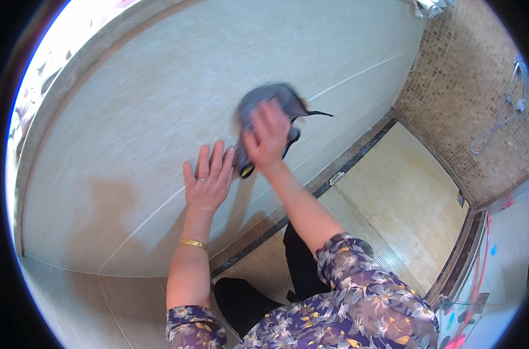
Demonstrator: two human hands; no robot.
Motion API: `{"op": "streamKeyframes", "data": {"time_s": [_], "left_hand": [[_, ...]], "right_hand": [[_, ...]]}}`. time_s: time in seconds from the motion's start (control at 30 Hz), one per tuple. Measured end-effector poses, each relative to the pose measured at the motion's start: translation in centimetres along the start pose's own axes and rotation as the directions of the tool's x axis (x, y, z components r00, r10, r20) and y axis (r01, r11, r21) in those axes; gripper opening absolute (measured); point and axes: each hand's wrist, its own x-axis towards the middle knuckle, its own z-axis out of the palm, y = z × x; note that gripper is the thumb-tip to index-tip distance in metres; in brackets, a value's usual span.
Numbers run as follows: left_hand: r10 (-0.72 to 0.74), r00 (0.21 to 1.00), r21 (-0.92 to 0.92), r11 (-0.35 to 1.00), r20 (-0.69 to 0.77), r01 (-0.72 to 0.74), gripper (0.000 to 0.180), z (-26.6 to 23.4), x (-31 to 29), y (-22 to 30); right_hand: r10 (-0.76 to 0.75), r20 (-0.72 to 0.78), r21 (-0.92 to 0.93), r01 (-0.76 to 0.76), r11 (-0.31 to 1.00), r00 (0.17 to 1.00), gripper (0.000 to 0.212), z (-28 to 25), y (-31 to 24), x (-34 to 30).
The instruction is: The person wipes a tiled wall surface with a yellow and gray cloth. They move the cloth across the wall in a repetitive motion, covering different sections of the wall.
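Observation:
My right hand (268,132) presses a dark grey cloth (282,96) against the pale tiled wall (154,110). The cloth is bunched under the palm and fingers, with a thin dark corner sticking out to the right and a small yellow patch at its lower end. Motion blurs both the hand and the cloth's edges. To the left and a little lower, my left hand (209,179) lies flat on the same wall, fingers spread, holding nothing. It wears a ring, and a gold bracelet (193,243) circles the wrist.
Below the wall runs a dark stone strip (366,147) beside a ribbed beige floor slab (398,192). A mosaic wall (451,75) stands at the right, with a shower hose (503,123) hanging on it. Along the left lies the wall's raised rim (49,104).

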Motion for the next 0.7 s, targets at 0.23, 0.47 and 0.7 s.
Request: {"op": "streamKeyframes", "data": {"time_s": [0.23,0.47,0.7], "left_hand": [[-0.022,0.998,-0.07,0.997,-0.061,0.018,0.058,2.0,0.3,1.7],[-0.038,0.995,-0.099,0.995,-0.095,0.028,0.048,2.3,-0.3,1.6],[-0.038,0.994,-0.15,0.988,-0.104,0.022,0.041,1.9,-0.6,1.1]], "right_hand": [[0.305,-0.286,-0.13,-0.352,0.927,0.908,0.055,1.8,3.7,-1.1],[-0.025,-0.144,-0.171,0.0,0.985,0.989,0.052,0.8,2.8,6.0],[0.048,-0.131,-0.165,-0.07,0.984,0.99,0.061,1.5,0.4,6.9]]}}
